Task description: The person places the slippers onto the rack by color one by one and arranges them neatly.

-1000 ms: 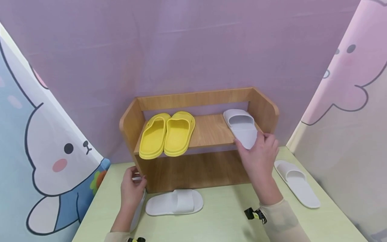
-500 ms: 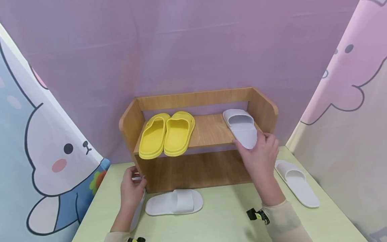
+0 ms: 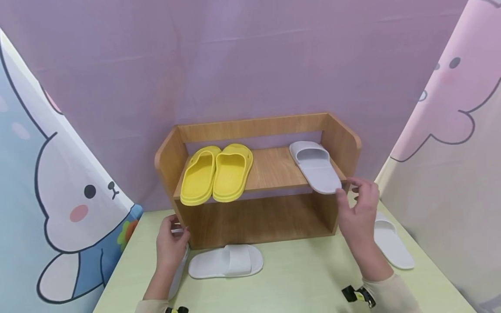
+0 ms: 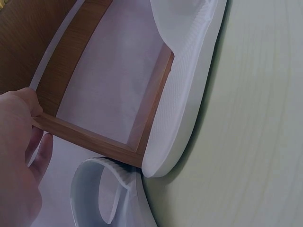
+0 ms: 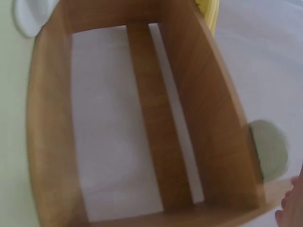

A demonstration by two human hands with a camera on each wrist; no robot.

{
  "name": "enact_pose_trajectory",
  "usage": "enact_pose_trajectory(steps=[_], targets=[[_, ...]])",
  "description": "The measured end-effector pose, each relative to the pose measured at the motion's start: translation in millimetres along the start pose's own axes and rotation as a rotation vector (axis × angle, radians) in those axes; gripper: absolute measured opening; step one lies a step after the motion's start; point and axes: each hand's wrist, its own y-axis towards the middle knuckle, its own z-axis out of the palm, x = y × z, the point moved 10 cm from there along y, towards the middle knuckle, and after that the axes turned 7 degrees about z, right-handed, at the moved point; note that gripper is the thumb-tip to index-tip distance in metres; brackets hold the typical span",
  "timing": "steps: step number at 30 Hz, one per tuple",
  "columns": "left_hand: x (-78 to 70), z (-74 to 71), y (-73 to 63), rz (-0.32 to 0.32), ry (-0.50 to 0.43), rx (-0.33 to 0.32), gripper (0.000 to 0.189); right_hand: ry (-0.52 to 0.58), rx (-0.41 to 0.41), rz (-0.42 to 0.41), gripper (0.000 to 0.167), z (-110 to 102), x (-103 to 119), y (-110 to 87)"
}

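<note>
Left hand point(image 3: 171, 243) pinching shoe rack point(image 3: 271, 167) at eight o'clock; right hand point(image 3: 360, 213) hovering, fingers loose, beside grey slipper point(image 3: 318, 171) (yellow slippers point(image 3: 232, 173) sitting at nine).

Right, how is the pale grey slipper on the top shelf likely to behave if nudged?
The pale grey slipper will probably slide rather than roll, given its long, flat shape. Its heel end overhangs the shelf, so pulling it further out could tip it. Its foam-like look suggests it is fairly light.
</note>
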Motion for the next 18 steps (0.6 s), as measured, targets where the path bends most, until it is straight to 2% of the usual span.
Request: enact_pose_trajectory(steps=[4, 18], targets=[[-0.1, -0.7, -0.6, -0.002, 0.006, -0.003, 0.048, 0.016, -0.009, -0.02, 0.033, -12.3, -15.0, -1.0], [-3.1, -2.3, -1.0, -0.007, 0.005, -0.009, 0.048, -0.042, 0.122, 0.053, 0.04, -19.8, -59.3, -10.4]])
